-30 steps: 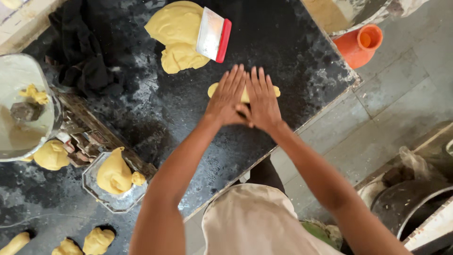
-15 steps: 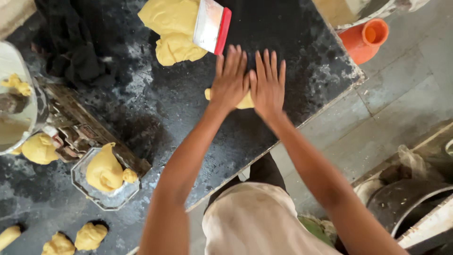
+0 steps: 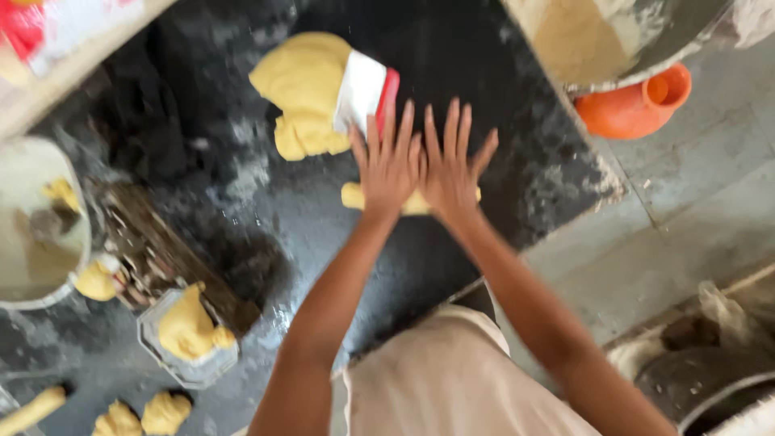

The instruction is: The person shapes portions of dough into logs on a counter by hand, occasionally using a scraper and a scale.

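Note:
Both my hands lie flat, side by side, on a roll of yellow dough [image 3: 353, 196] on the dark stone counter [image 3: 492, 105]. My left hand [image 3: 390, 165] covers the roll's left half and my right hand [image 3: 450, 165] its right half; fingers are spread and point away from me. Only the roll's two ends show past my palms. Just beyond my fingertips lies a big lump of yellow dough [image 3: 303, 89] with a white and red scraper [image 3: 365, 90] resting on it.
An orange pot [image 3: 638, 105] stands off the counter at the right, beside a large pale vessel [image 3: 597, 32]. At the left are a metal bowl [image 3: 32, 234], a tray with a dough piece [image 3: 187, 333], and more dough pieces [image 3: 165, 412] at the bottom left.
My hands have slid forward over the dough roll, toward the big lump and the scraper. The view has shifted a little.

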